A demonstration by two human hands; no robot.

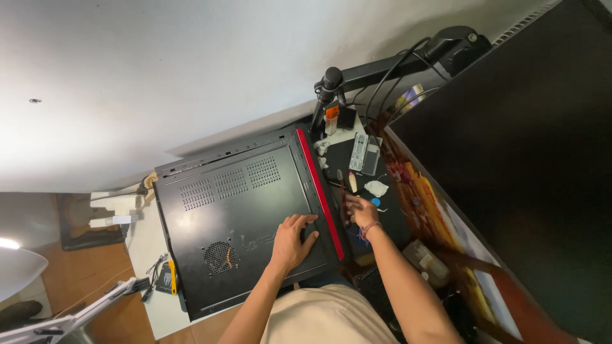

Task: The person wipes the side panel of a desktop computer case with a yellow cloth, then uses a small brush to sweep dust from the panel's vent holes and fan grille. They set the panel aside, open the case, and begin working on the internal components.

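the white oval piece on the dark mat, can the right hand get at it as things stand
Probably yes: the right hand hovers just beside the white oval piece on the dark mat, with nothing visibly between them.

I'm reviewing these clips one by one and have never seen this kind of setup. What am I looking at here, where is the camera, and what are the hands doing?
There is no machine here: a person works with bare hands, and the single camera sits on their head, looking down. That is why both forearms reach up from the bottom edge.

On a white desk lies a black computer case on its side, with vent holes and a red strip along its right edge. The left hand rests flat, palm down, on the case panel. The right hand, with a bracelet at the wrist, reaches over a dark mat strewn with small parts beside the case; whether it grips anything is unclear. A large dark monitor stands at right, and a microphone on an arm behind.
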